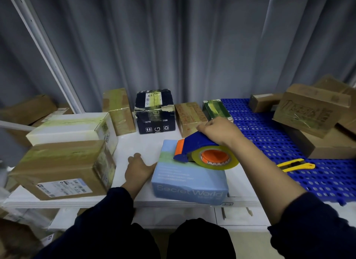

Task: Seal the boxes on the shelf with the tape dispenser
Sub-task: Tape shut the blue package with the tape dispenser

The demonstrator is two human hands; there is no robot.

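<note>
The right hand [217, 131] gripped the blue-and-orange plastic tape dispenser [200, 152] on the light-blue cardboard box [188, 181] near the front edge of the white shelf [146, 143]; the left hand [137, 168], fingers straight, braced it. A box slip would likely skew tape

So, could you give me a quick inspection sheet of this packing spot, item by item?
Surface: white shelf, with a blue perforated mat on the right.
Job's things: light blue box at the front; tape dispenser resting on its top.
Clutter: taped cardboard boxes left, back and right; black box at the back; yellow utility knife on the mat.
Hands: right hand grips the dispenser; left hand rests flat against the box's left side.
Cables: nothing seen.
Surroundings: grey curtain behind.
</note>
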